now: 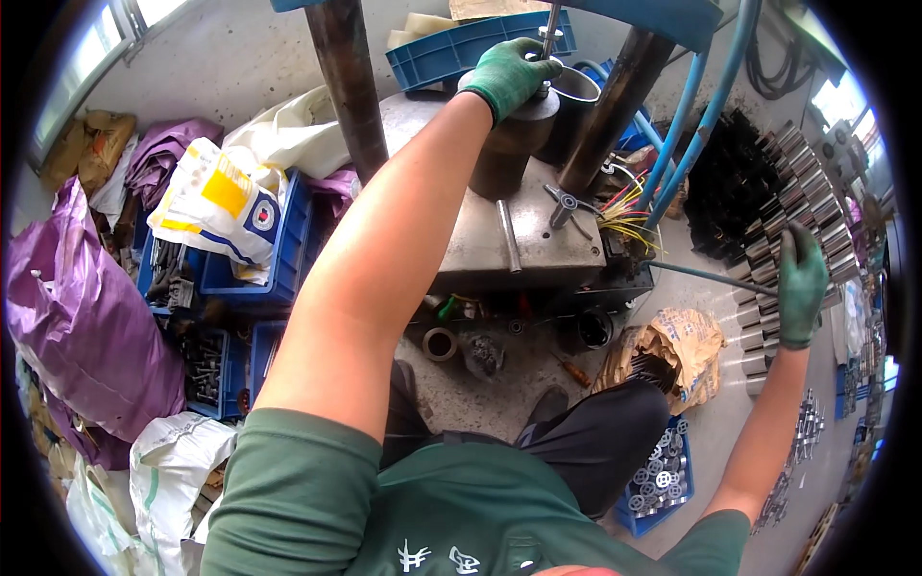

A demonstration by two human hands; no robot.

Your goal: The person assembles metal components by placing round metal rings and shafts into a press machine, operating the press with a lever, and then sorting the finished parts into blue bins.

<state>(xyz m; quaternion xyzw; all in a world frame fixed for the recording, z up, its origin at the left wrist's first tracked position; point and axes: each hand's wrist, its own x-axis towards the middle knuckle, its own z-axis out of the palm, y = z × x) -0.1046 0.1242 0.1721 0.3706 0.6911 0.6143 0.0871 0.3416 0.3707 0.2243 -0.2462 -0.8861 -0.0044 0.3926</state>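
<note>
My left hand [509, 79], in a green glove, reaches to the top of a thick dark steel cylinder [516, 134] on the machine's metal bed [471, 235]. Its fingers are closed around a small metal piece below the upright rod [551, 27]; the glove hides most of that piece. Far to the right, my right hand [803, 288], gloved too, is closed on the end of a long thin lever [711, 276] that runs out from the machine's side. A loose metal pin [508, 236] and a T-shaped handle [564, 209] are on the bed.
Two steel columns [348, 77] flank the cylinder, with a blue crate [461, 53] behind. Blue hoses [687, 134] and loose wires [629, 219] hang at right, near stacked metal tubes [807, 182]. Sacks [96, 317] crowd the left. A torn paper bag [687, 346] and a crate of wheel-shaped parts [663, 480] stand by my legs.
</note>
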